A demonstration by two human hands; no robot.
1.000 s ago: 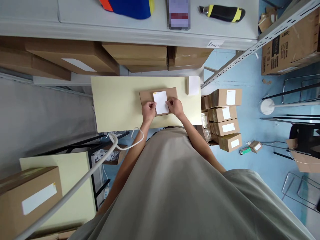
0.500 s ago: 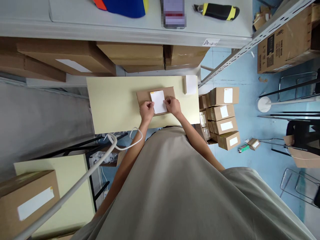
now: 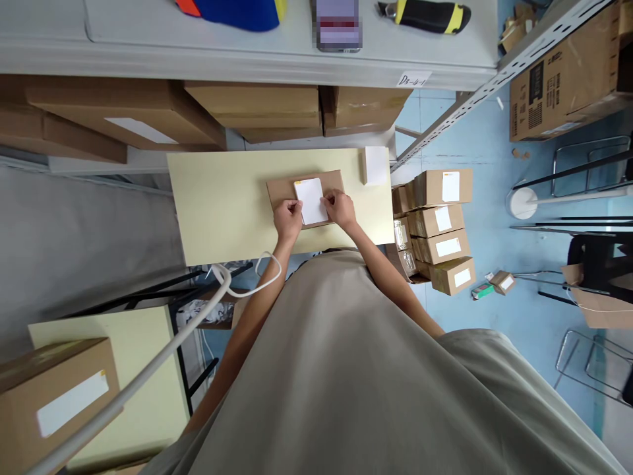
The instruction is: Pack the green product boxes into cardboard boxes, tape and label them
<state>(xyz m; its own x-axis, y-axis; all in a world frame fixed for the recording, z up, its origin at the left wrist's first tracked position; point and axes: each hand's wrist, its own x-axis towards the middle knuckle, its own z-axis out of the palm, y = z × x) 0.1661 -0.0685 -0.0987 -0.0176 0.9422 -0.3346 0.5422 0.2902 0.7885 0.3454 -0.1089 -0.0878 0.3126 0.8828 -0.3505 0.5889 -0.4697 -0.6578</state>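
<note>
A flat brown cardboard box (image 3: 279,189) lies on the pale yellow table (image 3: 222,204). On top of it is a stack of white labels (image 3: 311,200) with a small orange mark at its upper left corner. My left hand (image 3: 288,220) pinches the left edge of this stack, fingers closed. At the opposite edge my right hand (image 3: 339,208) is closed too, its thumb and fingertips against the white paper. The box's lower edge is partly covered by both hands.
A second white stack (image 3: 376,165) rests at the table's upper right corner. Beyond the table, a grey shelf (image 3: 237,56) carries a utility knife (image 3: 431,16). Taped cartons (image 3: 448,214) are piled on the right. A white curved pole (image 3: 163,359) crosses at lower left.
Both hands keep their hold at the two edges of the white labels. The whole view has shifted slightly; nothing else visibly differs.
</note>
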